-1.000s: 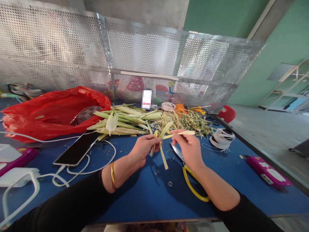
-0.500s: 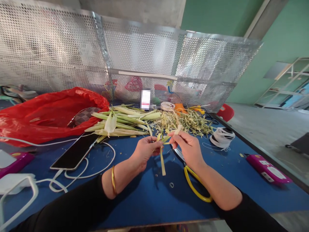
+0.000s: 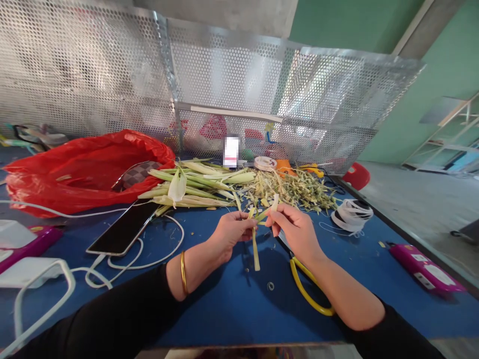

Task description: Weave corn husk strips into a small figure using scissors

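A few narrow, flat husk strips [image 3: 256,253], pale yellow-green and thin, are being held up between the left hand [image 3: 232,234] and the right hand [image 3: 298,235]. They are being pinched together at the left fingertips, with one length being let hang almost straight down. Short lengths are being held across the gap, and a whitish end is being gripped by the right fingers, its tip being pointed upward.

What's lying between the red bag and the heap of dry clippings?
In the head view, long pale-green husks lie between the red bag and the clippings.
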Available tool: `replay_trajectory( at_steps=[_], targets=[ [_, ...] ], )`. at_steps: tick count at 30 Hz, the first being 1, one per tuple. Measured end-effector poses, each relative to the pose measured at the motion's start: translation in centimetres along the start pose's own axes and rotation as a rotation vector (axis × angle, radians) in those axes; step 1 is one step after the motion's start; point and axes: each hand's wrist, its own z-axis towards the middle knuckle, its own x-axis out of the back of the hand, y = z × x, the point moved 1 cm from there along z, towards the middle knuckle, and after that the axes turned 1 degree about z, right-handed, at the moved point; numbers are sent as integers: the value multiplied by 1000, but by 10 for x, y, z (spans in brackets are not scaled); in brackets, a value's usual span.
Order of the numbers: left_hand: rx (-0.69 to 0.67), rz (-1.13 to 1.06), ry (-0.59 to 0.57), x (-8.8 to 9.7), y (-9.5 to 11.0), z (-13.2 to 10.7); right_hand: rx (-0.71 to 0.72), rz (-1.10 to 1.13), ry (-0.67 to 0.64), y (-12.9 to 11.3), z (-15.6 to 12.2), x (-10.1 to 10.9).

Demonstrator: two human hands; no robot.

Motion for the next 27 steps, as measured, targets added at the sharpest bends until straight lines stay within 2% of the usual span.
replay_trajectory(
  at_steps=[27],
  targets=[
    [7, 19, -57, 0, -2, 6, 55, 0, 18, 7, 0, 2]
  ],
)
